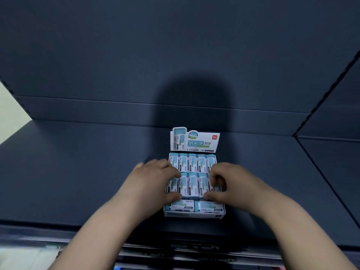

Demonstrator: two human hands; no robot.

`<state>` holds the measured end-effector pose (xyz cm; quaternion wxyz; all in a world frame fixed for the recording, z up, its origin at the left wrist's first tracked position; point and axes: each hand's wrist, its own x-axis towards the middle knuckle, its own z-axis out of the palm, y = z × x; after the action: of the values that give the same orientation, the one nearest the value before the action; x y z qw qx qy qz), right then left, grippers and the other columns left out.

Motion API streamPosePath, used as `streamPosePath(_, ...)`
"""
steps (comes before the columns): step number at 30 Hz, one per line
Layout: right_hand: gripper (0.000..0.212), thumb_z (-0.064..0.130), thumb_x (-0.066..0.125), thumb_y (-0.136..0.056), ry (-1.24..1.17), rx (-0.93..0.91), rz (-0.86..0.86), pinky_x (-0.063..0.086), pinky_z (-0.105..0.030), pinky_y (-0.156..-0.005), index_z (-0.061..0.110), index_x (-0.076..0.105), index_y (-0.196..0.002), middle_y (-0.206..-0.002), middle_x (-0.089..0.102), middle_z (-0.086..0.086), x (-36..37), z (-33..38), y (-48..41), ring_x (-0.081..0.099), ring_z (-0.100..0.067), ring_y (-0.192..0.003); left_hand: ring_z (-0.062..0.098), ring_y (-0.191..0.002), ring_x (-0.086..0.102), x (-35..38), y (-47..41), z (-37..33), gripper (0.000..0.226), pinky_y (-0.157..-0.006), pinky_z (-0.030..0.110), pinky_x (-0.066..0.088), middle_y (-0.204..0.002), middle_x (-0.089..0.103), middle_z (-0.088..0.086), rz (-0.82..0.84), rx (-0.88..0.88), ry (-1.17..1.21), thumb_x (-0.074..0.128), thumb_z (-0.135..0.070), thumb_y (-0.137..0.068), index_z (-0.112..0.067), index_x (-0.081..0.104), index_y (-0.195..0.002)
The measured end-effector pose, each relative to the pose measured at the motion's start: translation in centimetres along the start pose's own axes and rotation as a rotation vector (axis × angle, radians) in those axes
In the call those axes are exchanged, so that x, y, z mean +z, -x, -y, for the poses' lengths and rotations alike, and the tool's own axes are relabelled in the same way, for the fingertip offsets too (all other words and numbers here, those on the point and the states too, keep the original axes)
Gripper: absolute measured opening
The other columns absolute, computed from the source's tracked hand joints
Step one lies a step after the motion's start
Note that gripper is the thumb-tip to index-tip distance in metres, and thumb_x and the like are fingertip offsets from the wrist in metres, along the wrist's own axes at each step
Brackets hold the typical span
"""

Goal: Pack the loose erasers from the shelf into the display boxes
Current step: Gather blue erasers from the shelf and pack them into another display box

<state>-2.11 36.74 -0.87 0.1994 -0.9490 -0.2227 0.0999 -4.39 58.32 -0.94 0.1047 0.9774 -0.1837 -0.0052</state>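
Note:
A white display box point(194, 214) with an upright printed header card point(194, 140) stands on the dark shelf point(78, 172). Rows of white-and-teal wrapped erasers point(192, 162) fill it, with two lying crosswise along the front. My left hand point(153, 180) rests on the box's left side, fingers on the middle row and thumb at its front edge. My right hand point(229, 184) is on the right side, fingers curled onto the rightmost eraser of the middle row, thumb at the row's front edge. Whether either hand grips an eraser is hidden by the fingers.
The shelf's dark back panel point(175, 55) rises behind the box. An angled side panel point(331, 123) closes in on the right. The shelf's front edge point(97, 225) runs below my forearms, with a lower shelf rail point(194, 248) beneath it.

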Motion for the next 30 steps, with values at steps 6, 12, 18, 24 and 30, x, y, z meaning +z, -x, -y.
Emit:
streamPosePath(6, 0.034, 0.041, 0.077, -0.065, -0.003, 0.028, 0.048, 0.039, -0.021, -0.065, 0.027, 0.047, -0.070, -0.076, 0.048, 0.013, -1.3, -1.3, 0.7, 0.046, -0.001, -0.069, 0.002, -0.120, 0.035, 0.1, -0.3, -0.2, 0.047, -0.093, 0.023, 0.024, -0.127, 0.041, -0.021, -0.017, 0.047, -0.049, 0.051, -0.055, -0.085, -0.041, 0.043, -0.129)
streamPosePath(12, 0.032, 0.041, 0.072, -0.070, 0.012, -0.006, -0.016, 0.038, -0.021, -0.064, 0.029, 0.042, -0.066, -0.074, 0.047, 0.013, -0.8, -1.5, 1.0, 0.046, -0.002, -0.071, 0.002, -0.118, 0.038, 0.3, -0.5, 0.1, 0.043, -0.088, 0.021, 0.022, -0.124, 0.044, -0.022, -0.022, 0.042, -0.012, 0.053, -0.055, -0.084, -0.040, 0.048, -0.125)
streamPosePath(18, 0.033, 0.043, 0.073, -0.067, -0.067, -0.039, -0.035, 0.044, -0.026, -0.064, 0.028, 0.043, -0.064, -0.073, 0.048, 0.013, -0.4, -1.0, 1.1, 0.047, -0.004, -0.068, -0.002, -0.117, 0.039, 0.2, -0.1, 0.3, 0.045, -0.088, 0.017, 0.020, -0.120, 0.045, -0.024, -0.014, 0.051, 0.079, 0.056, -0.060, -0.079, -0.041, 0.053, -0.119)
streamPosePath(24, 0.037, 0.044, 0.074, -0.066, -0.006, -0.035, 0.051, 0.042, -0.026, -0.066, 0.030, 0.039, -0.066, -0.076, 0.044, 0.016, -0.1, -0.3, 0.7, 0.044, -0.002, -0.069, -0.002, -0.116, 0.036, 0.4, 0.5, 0.2, 0.048, -0.088, 0.017, 0.020, -0.120, 0.043, -0.026, 0.043, 0.070, 0.069, 0.060, -0.060, -0.076, -0.043, 0.051, -0.120)
streamPosePath(30, 0.035, 0.042, 0.073, -0.067, -0.035, -0.028, 0.032, 0.043, -0.027, -0.066, 0.030, 0.040, -0.066, -0.076, 0.044, 0.015, 0.1, -0.2, 0.8, 0.044, -0.002, -0.067, -0.001, -0.116, 0.037, 0.5, 0.5, 0.1, 0.048, -0.087, 0.017, 0.019, -0.120, 0.044, -0.025, 0.020, 0.054, 0.062, 0.061, -0.058, -0.076, -0.042, 0.051, -0.121)
